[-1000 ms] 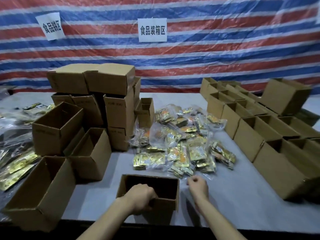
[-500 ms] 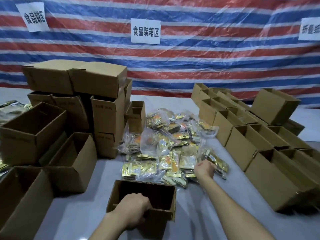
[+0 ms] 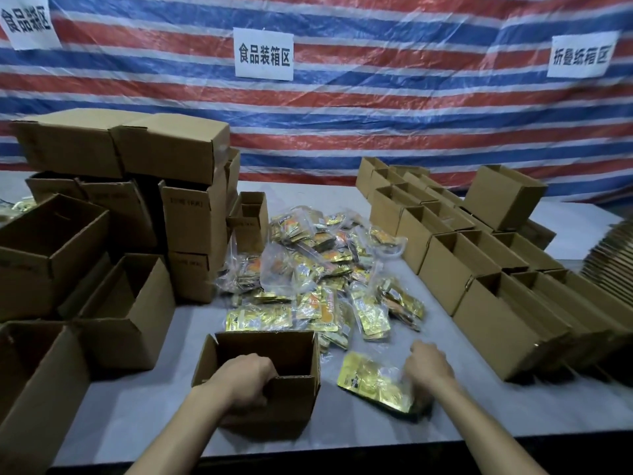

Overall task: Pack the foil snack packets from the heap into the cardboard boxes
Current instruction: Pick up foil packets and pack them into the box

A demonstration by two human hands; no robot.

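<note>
Gripping the near wall of the open cardboard box (image 3: 295, 394) at 6 o'clock on the grey table (image 3: 137, 413) with the left hand (image 3: 245, 375), fingers curled over the rim. Pinching one gold foil packet (image 3: 371, 382) by its end with the right hand (image 3: 428, 366), at 3 o'clock of that box, bit blurry. Spotting the packet heap (image 3: 329, 269) at 12 o'clock, just behind the box.

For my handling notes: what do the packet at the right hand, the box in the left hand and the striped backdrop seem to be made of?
Packet: probably metallised foil film, glossy gold, with crinkled glints.
Box: brown corrugated cardboard, matte; the cut rim seems to show a layered edge.
Backdrop: likely woven plastic tarpaulin, slightly shiny, with creased highlights.
</note>
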